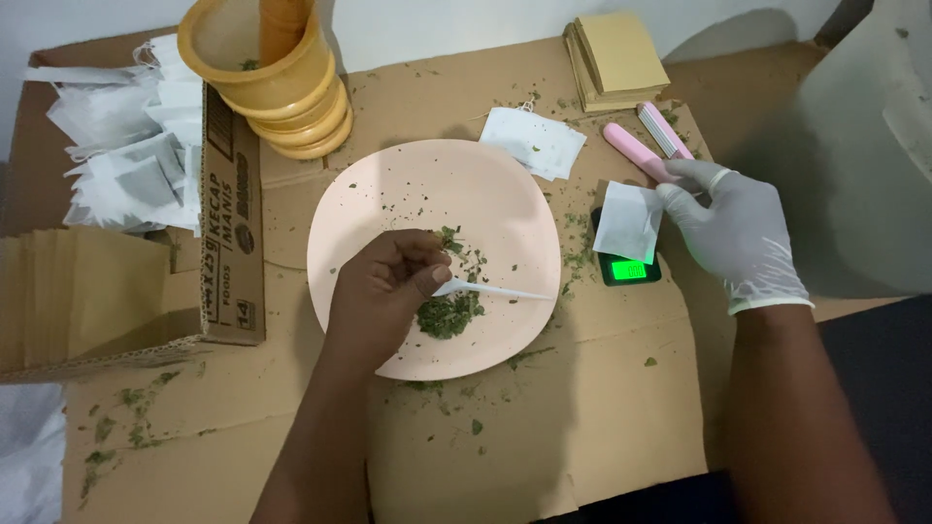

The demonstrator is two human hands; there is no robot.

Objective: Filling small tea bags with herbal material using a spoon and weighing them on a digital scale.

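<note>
Flat brown cardboard covers the surface [602,408], with green leaf bits spilled all over it.

Some of the work looks done: a cardboard box [228,243] on the left holds a heap of white paper bags [126,155], though I cannot tell if they are full. A small pile of crushed green leaves [449,312] is left on the pink plate [388,194]. The left hand [383,291] is closed around a white plastic spoon [490,289], touching that pile. The right hand [733,233], in a white glove, pinches one white paper bag [626,221] over a small scale [629,270]. I cannot see inside the bag. A yellow bowl stack [277,82] has only a few green bits inside. Brown envelopes [616,53] wait at the back.
</note>
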